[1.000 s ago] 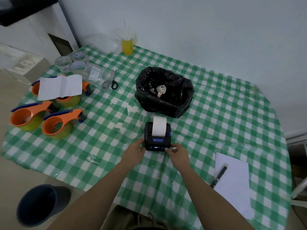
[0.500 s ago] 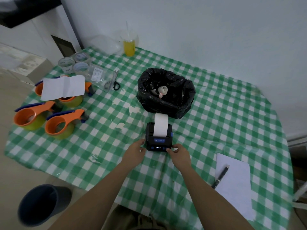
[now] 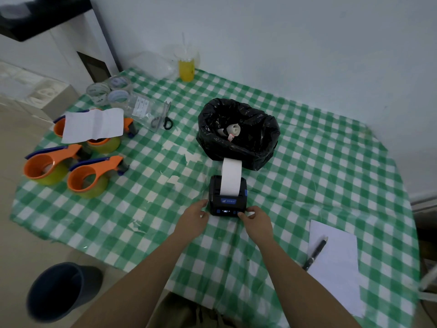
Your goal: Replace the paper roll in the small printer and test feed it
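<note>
From the head view I judge I'm at the test feed: the small printer (image 3: 227,196) sits near the worktop's (image 3: 307,162) front middle, just before the black bin bag (image 3: 238,136), with a strip of white paper (image 3: 231,177) standing out of its slot, my left hand (image 3: 194,217) against its left side with fingers loosely apart and my right hand (image 3: 256,220) at its front right corner, thumb by the buttons, clamped on nothing. Next I'd press feed again or tear the strip off cleanly against the slot edge while steadying the body. I count one printer, one bag, three orange tape dispensers (image 3: 91,177), three clear tape rolls (image 3: 111,92), one pair of scissors (image 3: 163,119), one pen (image 3: 315,253), one yellow drink cup (image 3: 186,65).
</note>
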`<state>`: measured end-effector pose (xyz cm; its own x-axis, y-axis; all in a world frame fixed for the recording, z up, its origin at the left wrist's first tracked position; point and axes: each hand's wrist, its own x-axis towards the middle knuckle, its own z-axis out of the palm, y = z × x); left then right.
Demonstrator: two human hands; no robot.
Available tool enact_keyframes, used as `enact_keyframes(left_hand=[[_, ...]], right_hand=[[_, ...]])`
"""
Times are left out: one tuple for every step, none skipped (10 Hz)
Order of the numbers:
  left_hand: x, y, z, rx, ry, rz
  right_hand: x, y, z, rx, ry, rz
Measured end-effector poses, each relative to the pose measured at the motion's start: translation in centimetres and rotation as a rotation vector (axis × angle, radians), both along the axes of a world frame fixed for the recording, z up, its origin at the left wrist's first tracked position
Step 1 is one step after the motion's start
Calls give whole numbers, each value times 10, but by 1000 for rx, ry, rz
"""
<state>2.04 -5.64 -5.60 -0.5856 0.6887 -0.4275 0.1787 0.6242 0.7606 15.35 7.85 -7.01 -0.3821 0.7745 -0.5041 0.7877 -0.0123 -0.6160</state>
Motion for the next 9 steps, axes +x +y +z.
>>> enact_keyframes(left_hand=[[0, 0, 1, -3, -2, -1], [-1, 0, 0, 0, -1, -1], [-1, 1, 1, -8, -9, 7], [-2, 1, 0, -12, -13, 15], [-1, 1, 0, -23, -16, 17], [-2, 2, 0, -23, -10, 18], [-1, 0, 2, -19, -24, 31], [-5, 2, 5, -21, -12, 71], [-1, -11, 15, 15, -22, 97]], right_hand=[[0, -1, 1, 4, -2, 4], [-1, -1, 1, 0, 2, -1], [-1, -1, 3, -2, 2, -5], [0, -1, 2, -12, 7, -13], [-1, -2, 2, -17, -2, -15], [-2, -1, 3, -10, -15, -7], [-1, -3, 9, -7, -37, -8], [-3, -3, 20, -3, 21, -95], [-3, -8, 43, 9, 210, -187]])
